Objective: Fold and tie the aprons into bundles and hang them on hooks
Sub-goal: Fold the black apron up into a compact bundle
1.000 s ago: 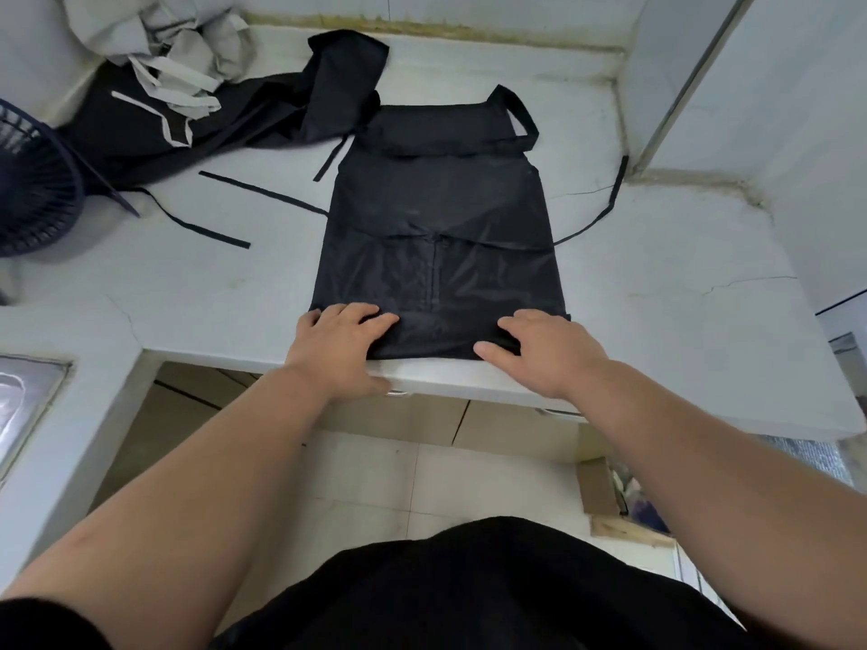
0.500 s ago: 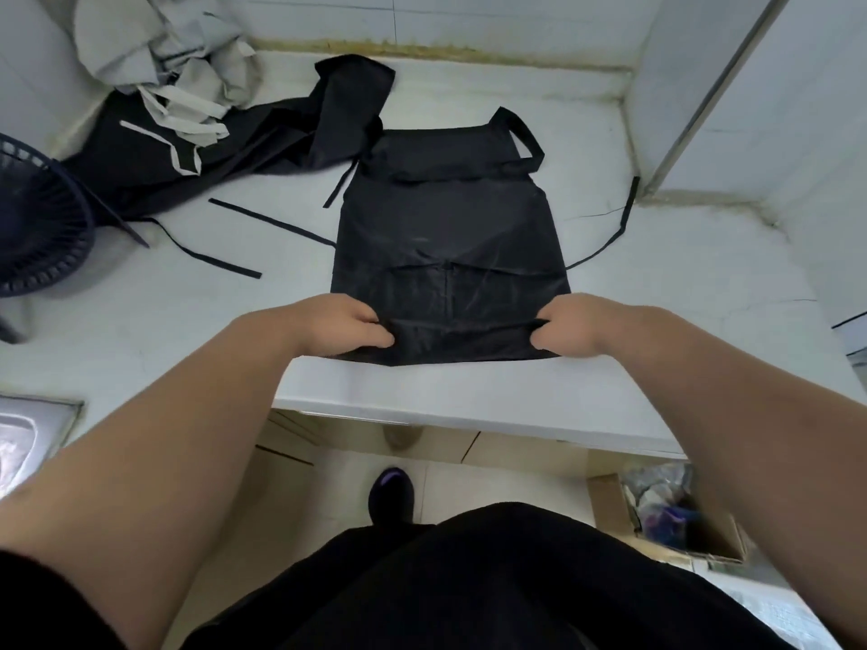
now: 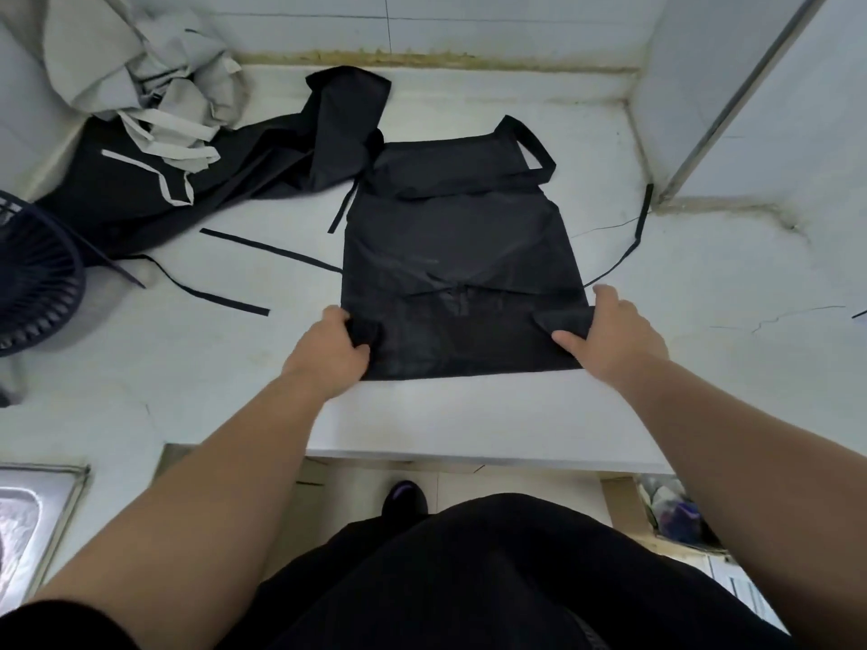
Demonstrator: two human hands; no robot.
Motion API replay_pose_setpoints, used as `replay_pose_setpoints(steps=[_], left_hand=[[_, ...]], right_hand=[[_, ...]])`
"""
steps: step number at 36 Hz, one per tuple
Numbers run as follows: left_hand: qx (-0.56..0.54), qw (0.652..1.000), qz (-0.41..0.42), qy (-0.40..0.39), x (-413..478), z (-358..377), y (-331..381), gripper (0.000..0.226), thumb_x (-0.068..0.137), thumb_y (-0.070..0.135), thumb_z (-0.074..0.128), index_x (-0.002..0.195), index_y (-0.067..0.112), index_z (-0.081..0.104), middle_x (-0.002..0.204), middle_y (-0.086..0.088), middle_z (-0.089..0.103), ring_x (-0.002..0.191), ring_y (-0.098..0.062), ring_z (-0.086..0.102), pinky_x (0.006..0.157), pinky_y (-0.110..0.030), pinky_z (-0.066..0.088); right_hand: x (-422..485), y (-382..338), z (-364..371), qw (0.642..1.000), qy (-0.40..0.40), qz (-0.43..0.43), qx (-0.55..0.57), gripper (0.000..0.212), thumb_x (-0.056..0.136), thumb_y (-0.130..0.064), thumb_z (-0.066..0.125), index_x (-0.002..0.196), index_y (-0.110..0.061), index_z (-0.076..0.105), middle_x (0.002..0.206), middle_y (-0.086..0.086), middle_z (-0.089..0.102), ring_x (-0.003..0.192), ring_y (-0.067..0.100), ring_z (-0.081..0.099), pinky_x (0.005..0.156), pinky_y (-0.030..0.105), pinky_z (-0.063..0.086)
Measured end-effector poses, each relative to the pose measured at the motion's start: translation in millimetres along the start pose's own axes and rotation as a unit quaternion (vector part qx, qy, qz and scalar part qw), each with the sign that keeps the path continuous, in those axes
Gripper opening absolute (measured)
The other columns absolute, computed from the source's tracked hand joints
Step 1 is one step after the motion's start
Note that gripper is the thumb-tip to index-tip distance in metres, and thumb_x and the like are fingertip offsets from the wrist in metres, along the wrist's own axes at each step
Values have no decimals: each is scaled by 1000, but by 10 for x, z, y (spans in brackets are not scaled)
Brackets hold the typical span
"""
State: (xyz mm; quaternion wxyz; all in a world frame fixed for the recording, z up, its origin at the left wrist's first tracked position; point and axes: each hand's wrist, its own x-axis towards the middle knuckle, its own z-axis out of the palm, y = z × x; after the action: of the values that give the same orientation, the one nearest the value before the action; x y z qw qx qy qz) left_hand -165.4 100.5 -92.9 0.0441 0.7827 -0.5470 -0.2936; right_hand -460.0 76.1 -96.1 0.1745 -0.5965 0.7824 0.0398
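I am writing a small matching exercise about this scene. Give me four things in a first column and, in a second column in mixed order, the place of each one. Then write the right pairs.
Column one
1. flat black apron
2. grey apron
3. dark fan
4. metal sink

Column two
A. lower left, nearest to the person
B. far left, in a crumpled heap
C. middle, near corners gripped by the left hand and the right hand
D. left edge, cut off by the frame

Pairs: 1-C, 2-B, 3-D, 4-A
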Motion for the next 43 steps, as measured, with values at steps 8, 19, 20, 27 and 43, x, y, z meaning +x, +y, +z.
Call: replay_pose_setpoints(steps=[8,19,20,27,43], left_hand=[[245,919,301,-64,-175,347,328,67,96,15,39,153,30,8,162,3,-3,148,-18,-7,119,-40,3],[246,948,195,-42,-195,585,53,66,94,65,10,151,38,-9,160,3,-18,147,-20,-17,118,-43,-9],[250,950,185,-33,-187,577,33,67,93,65,8,151,37,-9,160,2,-17,147,-21,-16,118,-44,-8],[244,961,126,-28,-158,486,-97,67,94,63,8,150,35,-13,160,0,-19,147,-21,-16,119,-47,-5],[254,937,232,50,17,114,230,71,92,29,54,151,22,15,159,-1,5,147,-20,5,119,-42,8]], right_hand=[[-240,-392,344,964,-42,-233,-122,53,100,-43,21,151,-30,12,159,2,8,142,31,13,117,48,-1],[-215,-244,396,974,-74,-174,-123,72,93,-64,12,152,-25,1,160,7,-2,145,29,5,120,40,-1],[-212,-221,394,975,-73,-170,-122,72,93,-64,12,152,-25,0,160,8,-3,145,29,5,120,40,0],[-249,-184,401,979,-76,-145,-119,72,93,-64,11,152,-24,-1,160,10,-3,145,30,7,120,41,3],[-72,-529,42,986,-65,-155,-2,61,89,-29,58,143,-17,33,139,8,35,113,29,51,92,38,47]])
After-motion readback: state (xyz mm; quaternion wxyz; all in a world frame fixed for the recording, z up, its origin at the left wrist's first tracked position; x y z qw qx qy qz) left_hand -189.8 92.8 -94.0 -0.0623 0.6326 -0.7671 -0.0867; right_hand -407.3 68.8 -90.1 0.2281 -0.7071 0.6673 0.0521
